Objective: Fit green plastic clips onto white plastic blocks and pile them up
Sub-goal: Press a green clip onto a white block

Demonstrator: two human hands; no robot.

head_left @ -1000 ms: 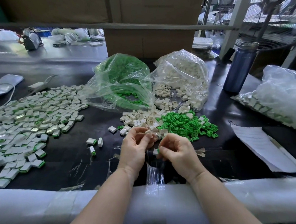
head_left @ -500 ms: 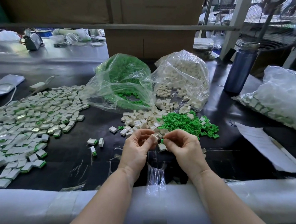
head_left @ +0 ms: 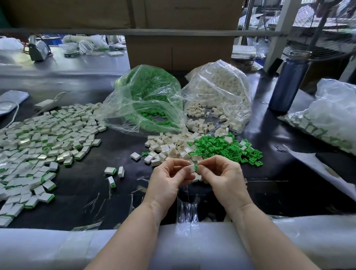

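Over the near part of the black worktop [head_left: 89,185], the left hand [head_left: 167,183] and right hand [head_left: 222,178] meet fingertip to fingertip, just in front of the loose white blocks [head_left: 169,147]. The left grip is curled round a white block [head_left: 192,168], pinching it between thumb and fingers, while the right grip pinches a green clip [head_left: 196,167] that touches the block's right end. Whether the clip is fully seated cannot be told. Just right of the loose white blocks lies a heap of green clips [head_left: 225,149], the two heaps touching. Behind them stand two clear bags, open toward the camera: the bag of green clips [head_left: 150,99] and, to its right, the bag of white blocks [head_left: 218,95]. Well left of the loose white blocks spreads the pile of finished blocks [head_left: 35,146], white with green edges, with three strays [head_left: 115,173] between pile and hands. A blue bottle [head_left: 287,81] stands right of the bags.
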